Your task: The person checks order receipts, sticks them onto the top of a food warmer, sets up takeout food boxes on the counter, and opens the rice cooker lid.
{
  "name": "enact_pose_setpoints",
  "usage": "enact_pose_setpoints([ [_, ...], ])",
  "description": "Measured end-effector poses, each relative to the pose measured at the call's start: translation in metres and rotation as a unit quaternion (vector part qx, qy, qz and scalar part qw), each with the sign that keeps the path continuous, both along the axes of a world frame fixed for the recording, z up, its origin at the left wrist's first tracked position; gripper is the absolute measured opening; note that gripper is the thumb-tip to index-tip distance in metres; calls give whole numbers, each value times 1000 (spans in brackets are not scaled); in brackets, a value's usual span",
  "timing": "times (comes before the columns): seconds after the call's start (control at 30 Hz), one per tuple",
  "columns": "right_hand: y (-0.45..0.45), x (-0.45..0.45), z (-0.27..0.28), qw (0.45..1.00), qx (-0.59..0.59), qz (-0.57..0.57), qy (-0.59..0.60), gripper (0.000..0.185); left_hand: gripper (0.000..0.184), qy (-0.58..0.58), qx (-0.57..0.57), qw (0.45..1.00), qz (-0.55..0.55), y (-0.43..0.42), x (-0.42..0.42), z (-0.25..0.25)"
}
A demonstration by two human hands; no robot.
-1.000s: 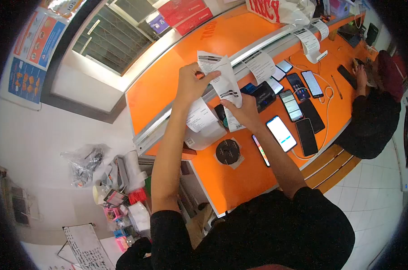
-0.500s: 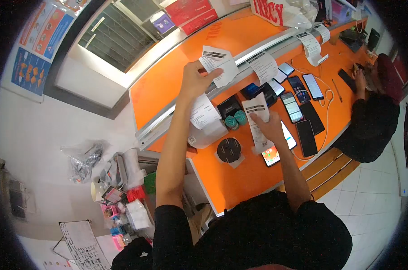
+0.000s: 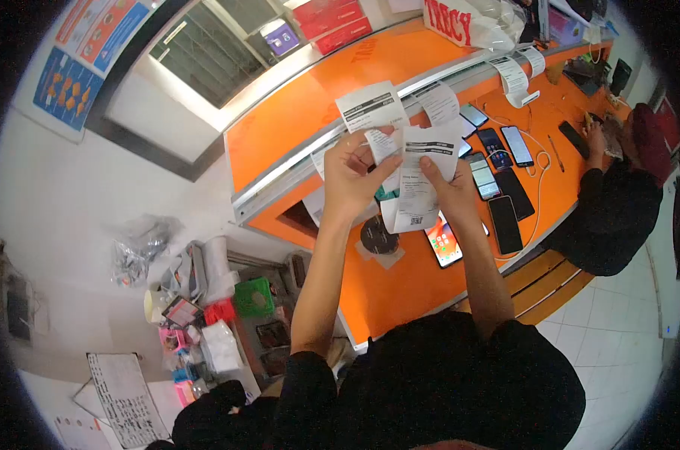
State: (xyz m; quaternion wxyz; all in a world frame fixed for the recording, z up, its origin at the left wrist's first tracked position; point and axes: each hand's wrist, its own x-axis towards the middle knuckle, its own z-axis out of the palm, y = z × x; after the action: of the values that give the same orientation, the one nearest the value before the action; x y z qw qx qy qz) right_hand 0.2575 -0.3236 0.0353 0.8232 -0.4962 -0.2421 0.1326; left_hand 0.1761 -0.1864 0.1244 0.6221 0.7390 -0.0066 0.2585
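My left hand (image 3: pixel 347 180) is closed on a printed paper receipt (image 3: pixel 373 106), which stands up above its fingers and curls over them. Close beside it, my right hand (image 3: pixel 455 193) grips a second receipt (image 3: pixel 421 184) with the thumb across its front. The two papers are side by side, and I cannot tell whether they touch. Below the hands, a lit phone (image 3: pixel 445 246) and a dark round disc (image 3: pixel 379 235) lie on the orange counter (image 3: pixel 392 296).
More receipts (image 3: pixel 437 103) hang from the raised ledge ahead. Several phones (image 3: pixel 506 225) and a white cable (image 3: pixel 550 154) lie to the right, beside a seated person (image 3: pixel 617 202). A green basket (image 3: pixel 253 297) and bagged items stand at the lower left.
Both hands have come together over the counter, the left moving right and down, the right moving up slightly. Their receipts, formerly well apart, are now side by side.
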Motion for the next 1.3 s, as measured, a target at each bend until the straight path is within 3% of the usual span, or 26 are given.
enact_pose_setpoints([
  [0.07, -3, -12, -3, 997, -41, -42, -54, 25, 35, -46, -34, 998, 4, -2, -13, -8],
  [0.13, -2, -20, -5, 992, -34, -53, -113, 24, 37, -22, -42, 998, 44, -4, -22, -17],
  [0.17, -4, -25, -10, 996, -66, -14, -55, 23, 38, -15, -48, 995, 81, -1, -32, -19],
  [0.2, -7, -28, -11, 995, -85, 9, -60, 27, 40, 13, 33, 991, 131, -1, -48, -15],
  [0.27, -16, -43, -14, 977, -188, -80, -67, 57, 43, -37, 16, 984, 175, -4, -68, -26],
  [0.3, -17, -58, -7, 987, -140, -71, 28, 40, 45, -134, -68, 975, 161, -6, -75, -40],
  [0.37, -14, -59, -15, 990, -134, -33, 19, 41, 48, -75, -60, 968, 232, -11, -116, -29],
  [0.43, -10, -54, -22, 991, -134, 17, 27, 43, 51, -155, -144, 949, 235, -14, -133, -44],
  [0.5, -4, -47, -33, 983, -138, 108, 46, 44, 53, -126, -83, 939, 309, -27, -161, -59],
  [0.53, 1, -33, -48, 927, -5, 364, 90, 45, 55, -47, -88, 942, 322, -45, -183, -57],
  [0.6, 50, 24, -116, 868, -60, 491, -36, 51, 55, -58, -69, 934, 345, -31, -183, -67],
  [0.7, 76, -75, -67, 879, -154, 448, 50, 77, 55, 12, -45, 923, 382, -49, -217, -67],
  [0.73, 81, -90, -69, 862, -195, 466, 30, 77, 55, 49, -41, 915, 398, -59, -230, -63],
  [0.8, 108, -100, -71, 823, -222, 522, 8, 80, 55, 68, -67, 877, 470, -63, -240, -59],
  [0.97, 64, -238, -53, 726, -78, 681, 55, 75, 60, 45, -91, 757, 646, -183, -363, -49],
  [1.0, 41, -274, -34, 711, -115, 694, -1, 68, 61, 53, -80, 721, 686, -212, -391, -52],
  [1.07, 115, -252, -33, 714, -180, 665, -130, 54, 63, 85, -48, 662, 743, -158, -352, -49],
  [1.1, 103, -280, -28, 703, -183, 668, -160, 49, 64, 84, -12, 637, 766, -186, -379, -43],
  [1.13, 90, -308, -23, 693, -186, 670, -191, 44, 63, 16, -64, 647, 760, -195, -389, -52],
  [1.17, 43, -373, -2, 656, -167, 719, -157, 41, 62, -57, -108, 645, 754, -240, -435, -65],
  [1.23, -43, -494, -12, 646, -154, 734, -139, 36, 61, -76, -150, 612, 772, -331, -542, -88],
  [1.3, 14, -458, 28, 620, -154, 764, -89, 31, 60, -84, -191, 556, 805, -282, -493, -51],
])
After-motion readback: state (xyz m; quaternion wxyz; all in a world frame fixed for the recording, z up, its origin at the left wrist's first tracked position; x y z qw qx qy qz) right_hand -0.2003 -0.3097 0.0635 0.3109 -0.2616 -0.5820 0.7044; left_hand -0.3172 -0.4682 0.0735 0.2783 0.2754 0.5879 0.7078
